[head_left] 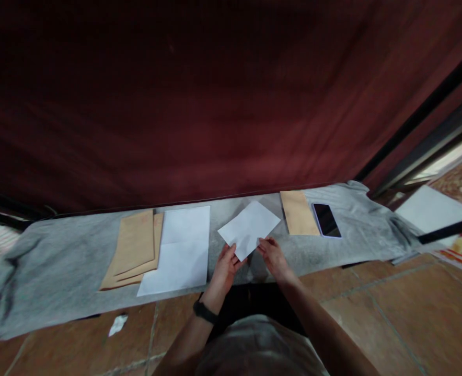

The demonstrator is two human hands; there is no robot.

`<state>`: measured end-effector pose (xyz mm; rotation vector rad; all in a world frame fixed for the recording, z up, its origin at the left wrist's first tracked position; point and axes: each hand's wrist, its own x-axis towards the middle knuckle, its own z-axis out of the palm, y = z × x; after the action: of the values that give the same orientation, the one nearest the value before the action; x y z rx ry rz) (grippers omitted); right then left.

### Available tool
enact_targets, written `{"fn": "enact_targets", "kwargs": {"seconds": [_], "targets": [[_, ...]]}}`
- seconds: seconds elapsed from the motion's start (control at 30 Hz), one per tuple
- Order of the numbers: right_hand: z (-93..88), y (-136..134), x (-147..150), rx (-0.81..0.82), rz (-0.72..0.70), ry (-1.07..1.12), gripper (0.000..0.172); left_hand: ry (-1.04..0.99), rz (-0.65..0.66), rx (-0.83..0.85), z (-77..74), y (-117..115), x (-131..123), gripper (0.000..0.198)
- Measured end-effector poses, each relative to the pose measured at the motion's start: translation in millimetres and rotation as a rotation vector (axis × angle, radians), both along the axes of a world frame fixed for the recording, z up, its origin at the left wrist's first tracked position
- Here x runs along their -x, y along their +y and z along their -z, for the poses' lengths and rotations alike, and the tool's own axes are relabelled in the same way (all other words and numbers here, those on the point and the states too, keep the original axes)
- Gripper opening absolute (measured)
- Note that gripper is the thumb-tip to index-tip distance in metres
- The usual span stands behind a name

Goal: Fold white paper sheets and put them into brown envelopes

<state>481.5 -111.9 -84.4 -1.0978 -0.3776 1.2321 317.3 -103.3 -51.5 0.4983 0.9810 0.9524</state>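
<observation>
A folded sheet of white paper (250, 225) is held tilted between my two hands over the grey cloth. My left hand (226, 265) pinches its near left corner, thumb on top. On the near right edge, my right hand (272, 254) grips the same paper between thumb and fingers. Larger white sheets (184, 245) with a crease across the middle lie to the left of my hands. Partly over their left side rests a stack of brown envelopes (136, 243). To the right lies one brown envelope (299, 213), beside a phone (326, 220) with a dark screen.
The grey cloth (78, 256) covers a long narrow surface against a dark red curtain-like backdrop (215, 130). A crumpled white scrap (117, 325) lies on the tiled floor (403, 303). A white board-like item (435, 209) stands at far right.
</observation>
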Motion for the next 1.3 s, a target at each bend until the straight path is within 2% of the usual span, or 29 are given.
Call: {"fn": "enact_targets", "kwargs": {"seconds": [0.07, 0.17, 0.3, 0.37, 0.47, 0.53, 0.63, 0.7, 0.8, 0.9, 0.97, 1.03, 1.17, 1.3], "targets": [[1.9, -3, 10, 0.019, -0.015, 0.052, 0.024, 0.069, -0.025, -0.056, 0.3, 4, -1, 0.051], [-1.0, -10, 13, 0.056, -0.071, 0.102, 0.019, 0.301, -0.035, -0.161, 3.1, 15, 0, 0.049], [-9.4, -31, 0, 0.158, -0.291, 0.145, 0.020, 0.486, 0.043, -0.217, 4.5, 30, 10, 0.053], [-13.8, -43, -8, 0.208, -0.433, 0.087, 0.030, 0.543, 0.087, -0.225, 5.4, 35, 15, 0.059], [-19.8, -50, -16, 0.203, -0.554, -0.167, 0.039, 0.600, 0.109, -0.255, 10.3, 39, 19, 0.068], [-22.2, -44, -19, 0.122, -0.499, -0.473, 0.038, 0.655, 0.116, -0.270, 15.3, 41, 19, 0.074], [-19.8, -29, -20, -0.014, -0.357, -1.119, 0.042, 0.761, 0.140, -0.292, 20.3, 39, 20, 0.078], [-12.6, -24, -19, -0.041, -0.333, -1.511, 0.047, 0.883, 0.148, -0.365, 19.2, 34, 23, 0.078], [3.2, -25, -17, -0.010, -0.338, -1.832, 0.054, 1.192, 0.128, -0.553, 12.1, 22, 28, 0.069], [15.5, -30, -14, 0.010, -0.318, -1.920, 0.055, 1.487, 0.136, -0.756, 6.7, 6, 22, 0.055], [18.4, -31, -14, 0.010, -0.315, -1.930, 0.055, 1.517, 0.207, -0.930, 8.4, -2, 8, 0.050], [17.7, -31, -14, 0.004, -0.333, -1.931, 0.056, 1.447, 0.325, -1.081, 14.7, -4, -9, 0.050], [14.0, -30, -16, -0.003, -0.369, -1.941, 0.057, 1.443, 0.449, -1.087, 30.9, 2, -32, 0.054], [13.9, -30, -17, -0.006, -0.359, -1.944, 0.055, 1.515, 0.443, -1.058, 39.6, 10, -19, 0.058]]}}
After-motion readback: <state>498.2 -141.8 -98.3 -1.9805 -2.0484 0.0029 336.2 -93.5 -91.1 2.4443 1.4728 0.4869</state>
